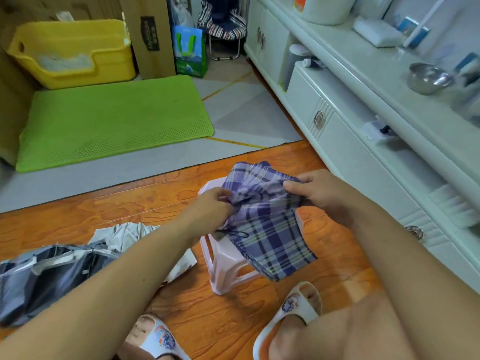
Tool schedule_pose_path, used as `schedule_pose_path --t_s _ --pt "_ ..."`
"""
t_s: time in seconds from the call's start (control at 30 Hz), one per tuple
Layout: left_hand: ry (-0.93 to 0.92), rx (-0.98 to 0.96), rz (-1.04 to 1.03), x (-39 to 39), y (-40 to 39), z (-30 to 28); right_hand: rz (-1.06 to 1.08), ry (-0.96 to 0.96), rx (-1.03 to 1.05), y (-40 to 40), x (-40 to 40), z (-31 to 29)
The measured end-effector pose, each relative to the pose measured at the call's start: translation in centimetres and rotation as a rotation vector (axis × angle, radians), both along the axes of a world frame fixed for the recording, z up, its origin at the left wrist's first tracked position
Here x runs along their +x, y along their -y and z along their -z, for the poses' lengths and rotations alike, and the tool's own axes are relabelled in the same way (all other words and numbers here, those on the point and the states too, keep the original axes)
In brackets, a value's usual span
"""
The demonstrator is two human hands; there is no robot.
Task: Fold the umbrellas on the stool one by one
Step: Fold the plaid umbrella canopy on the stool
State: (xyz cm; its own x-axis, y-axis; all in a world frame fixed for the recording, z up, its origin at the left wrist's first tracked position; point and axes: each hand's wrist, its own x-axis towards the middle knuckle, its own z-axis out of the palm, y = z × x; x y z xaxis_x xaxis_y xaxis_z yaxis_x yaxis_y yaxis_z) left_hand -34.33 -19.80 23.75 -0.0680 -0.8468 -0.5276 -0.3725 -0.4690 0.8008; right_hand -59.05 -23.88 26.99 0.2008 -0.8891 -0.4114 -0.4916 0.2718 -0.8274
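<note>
Head view: your left hand [213, 203] and right hand [315, 189] both pinch the purple plaid umbrella [267, 229], its cloth bunched between your fingers [294, 188] and hanging over the pink stool [223, 261] below them. Writing on the cardboard box [149, 35] is too blurred to read.

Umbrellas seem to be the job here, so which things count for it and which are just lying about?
For the job: plaid umbrella, gripped by left hand and right hand; pink stool; grey umbrella on the floor.

Lying about: green mat, yellow bin, steel bowl, cardboard box.
</note>
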Motion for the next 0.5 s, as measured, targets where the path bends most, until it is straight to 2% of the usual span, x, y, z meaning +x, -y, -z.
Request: schedule_pose_path --t_s 0.17,0.3,0.5 --pt "-0.110 -0.043 -0.076 -0.3 0.1 0.0 0.111 0.070 -0.051 -1.6 -0.9 -0.3" --pt "0.171 -0.046 -0.033 -0.9 -0.6 0.2 0.204 0.118 -0.080 -1.3 0.2 0.0" --pt "0.108 0.042 -0.110 -1.1 -0.2 0.8 0.195 0.181 -0.109 -0.5 1.9 -0.4"
